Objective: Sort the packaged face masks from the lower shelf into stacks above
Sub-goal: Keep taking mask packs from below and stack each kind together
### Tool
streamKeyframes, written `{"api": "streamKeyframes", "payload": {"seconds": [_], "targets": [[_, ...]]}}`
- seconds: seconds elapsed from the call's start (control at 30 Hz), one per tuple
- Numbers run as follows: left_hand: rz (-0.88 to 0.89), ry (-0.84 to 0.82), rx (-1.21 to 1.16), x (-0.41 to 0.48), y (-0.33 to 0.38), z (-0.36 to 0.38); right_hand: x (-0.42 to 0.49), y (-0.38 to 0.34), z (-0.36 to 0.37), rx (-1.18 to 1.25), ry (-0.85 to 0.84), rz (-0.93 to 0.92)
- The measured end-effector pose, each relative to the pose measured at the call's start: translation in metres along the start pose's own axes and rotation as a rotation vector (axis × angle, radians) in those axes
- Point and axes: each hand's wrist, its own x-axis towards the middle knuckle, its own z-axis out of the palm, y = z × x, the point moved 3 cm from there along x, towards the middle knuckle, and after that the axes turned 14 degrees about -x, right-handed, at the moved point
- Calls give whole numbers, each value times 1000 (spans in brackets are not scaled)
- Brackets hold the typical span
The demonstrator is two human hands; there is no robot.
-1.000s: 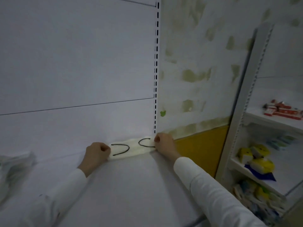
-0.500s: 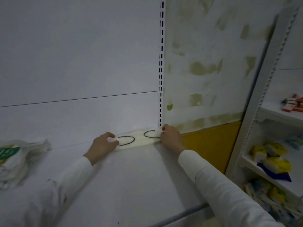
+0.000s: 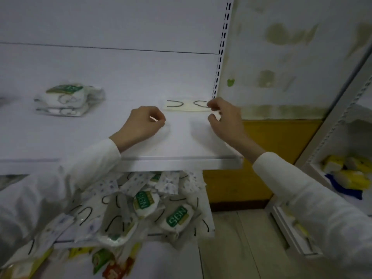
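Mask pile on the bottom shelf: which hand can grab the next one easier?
Probably the left hand. It holds nothing and sits right above the mask pile, while the right hand is off to the side, fingertips by the black-looped mask.

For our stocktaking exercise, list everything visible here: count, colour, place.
Upper shelf: one, white, across the middle.
Single mask packet: one, cream with black loops, upper shelf's back right corner.
Stacked mask packs: a few, white with green labels, upper shelf, left.
Loose mask packets: many, white, green-labelled or black-looped, lower shelf.
Side packs: several, yellow, neighbouring shelving, right.
Left hand: one, curled, empty, over upper shelf.
Right hand: one, loosely bent, beside single mask packet.
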Motion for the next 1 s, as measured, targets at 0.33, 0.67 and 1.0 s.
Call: {"api": "streamKeyframes", "payload": {"seconds": [0.33, 0.67, 1.0], "targets": [[56, -94, -22, -155, -51, -24, -167, -40, 41, -13, -438, -774], [-592, -157, 65, -185, -202, -2, -195, 11, 195, 156, -958, -113], [-770, -246, -13, -241, -294, 50, -190, 1, 336, 142, -994, 411]]}}
